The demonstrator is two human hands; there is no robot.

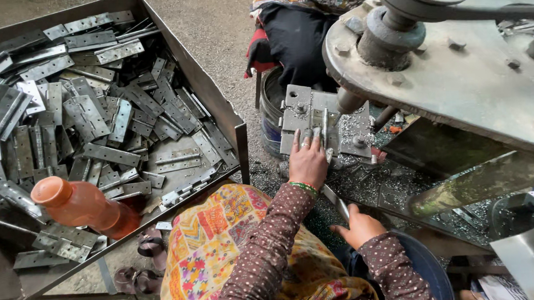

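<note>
My left hand (308, 160) lies on a grey metal fixture plate (295, 108) under the spindle (347, 100) of a drill press. Its fingers hold a narrow metal hinge piece (325, 128) upright against the plate. My right hand (359, 226) is lower and closer to me, closed around a flat metal lever (337, 202) that slants up toward the machine. Metal shavings (368, 184) cover the surface around both hands.
A large steel tray (204, 86) at the left holds several loose metal hinges (86, 115) and an orange plastic bottle (82, 206). The machine's round grey head (460, 76) overhangs at the right. Another person in dark and patterned cloth (297, 37) sits beyond the fixture. Sandals (144, 262) lie on the floor.
</note>
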